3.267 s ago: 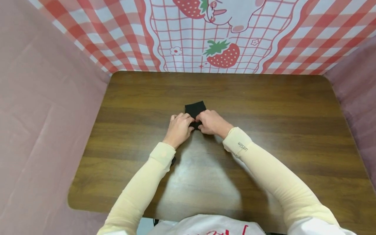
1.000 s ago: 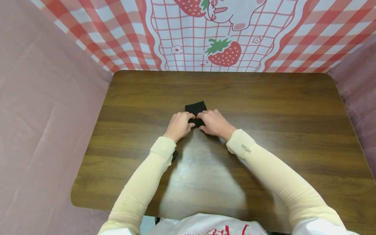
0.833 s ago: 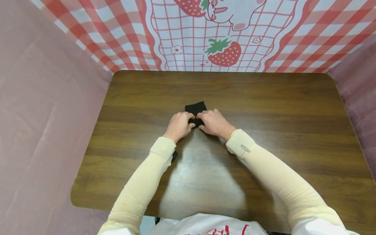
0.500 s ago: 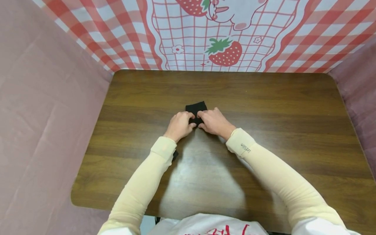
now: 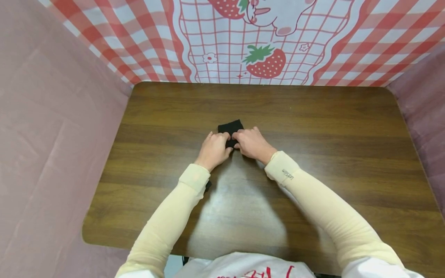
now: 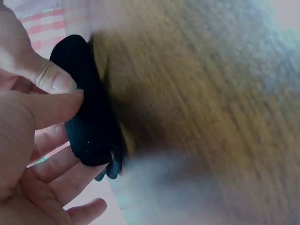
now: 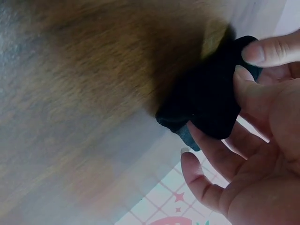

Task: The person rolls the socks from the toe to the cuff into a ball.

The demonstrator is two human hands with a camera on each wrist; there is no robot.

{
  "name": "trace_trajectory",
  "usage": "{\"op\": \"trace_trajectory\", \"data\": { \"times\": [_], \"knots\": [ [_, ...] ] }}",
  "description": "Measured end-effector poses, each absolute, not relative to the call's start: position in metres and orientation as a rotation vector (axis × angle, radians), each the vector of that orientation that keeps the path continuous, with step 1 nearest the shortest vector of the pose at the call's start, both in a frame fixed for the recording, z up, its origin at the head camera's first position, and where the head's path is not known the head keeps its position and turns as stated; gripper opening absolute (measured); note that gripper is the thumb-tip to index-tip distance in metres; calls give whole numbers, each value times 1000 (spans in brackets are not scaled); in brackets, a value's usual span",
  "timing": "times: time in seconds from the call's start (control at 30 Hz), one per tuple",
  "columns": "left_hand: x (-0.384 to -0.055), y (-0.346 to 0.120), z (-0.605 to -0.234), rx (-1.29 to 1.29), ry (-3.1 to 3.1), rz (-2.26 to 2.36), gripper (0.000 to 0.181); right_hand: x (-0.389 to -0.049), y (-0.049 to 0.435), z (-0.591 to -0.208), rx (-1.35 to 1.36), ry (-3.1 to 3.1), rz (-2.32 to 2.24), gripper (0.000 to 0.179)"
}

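Observation:
A sock-like black cloth (image 5: 231, 126) lies near the middle of the table, its far part flat and its near end rolled up. The left wrist view shows the roll (image 6: 91, 122) as a thick cylinder with a loose double layer under its end. My left hand (image 5: 213, 150) grips the left end of the roll, thumb on the near side and fingers on the far side. My right hand (image 5: 253, 143) holds the right end in the same way. Both thumbs meet at the roll in the right wrist view, where the cloth (image 7: 206, 96) looks bunched.
The wooden table (image 5: 330, 123) has rounded corners. Behind it hangs a red-and-white checked curtain (image 5: 146, 42) with strawberries. Pink cloth (image 5: 52, 135) covers the left side, with more at the right. A small dark piece (image 5: 208, 186) shows beside the left sleeve cuff.
Over about three seconds the near edge of the black cloth has moved slightly away from the body, with both hands staying at it. Just now the left thumb has shifted inward and the hands have drawn closer.

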State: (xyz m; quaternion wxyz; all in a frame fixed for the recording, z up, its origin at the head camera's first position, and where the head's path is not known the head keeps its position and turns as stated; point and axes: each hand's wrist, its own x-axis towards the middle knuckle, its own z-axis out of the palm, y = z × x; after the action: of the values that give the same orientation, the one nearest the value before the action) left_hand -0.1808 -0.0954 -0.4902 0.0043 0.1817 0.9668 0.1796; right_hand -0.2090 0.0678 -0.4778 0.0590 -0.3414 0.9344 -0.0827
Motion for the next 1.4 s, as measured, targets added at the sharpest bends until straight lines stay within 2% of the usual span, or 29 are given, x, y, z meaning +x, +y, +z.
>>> {"op": "trace_trajectory", "data": {
  "times": [0.53,0.83,1.1,1.4],
  "knots": [
    [-182,-93,-489,355,3043,460,26,-212,71,-475,-1101,2816,-298,22],
    [-188,-96,-486,400,2968,546,25,-208,69,-474,-1096,2860,-315,13],
    [-191,-99,-485,401,2929,665,23,-205,70,-476,-1150,2879,-243,17],
    [-191,-100,-487,376,2912,706,25,-207,69,-477,-1180,2888,-212,12]
  ]
}}
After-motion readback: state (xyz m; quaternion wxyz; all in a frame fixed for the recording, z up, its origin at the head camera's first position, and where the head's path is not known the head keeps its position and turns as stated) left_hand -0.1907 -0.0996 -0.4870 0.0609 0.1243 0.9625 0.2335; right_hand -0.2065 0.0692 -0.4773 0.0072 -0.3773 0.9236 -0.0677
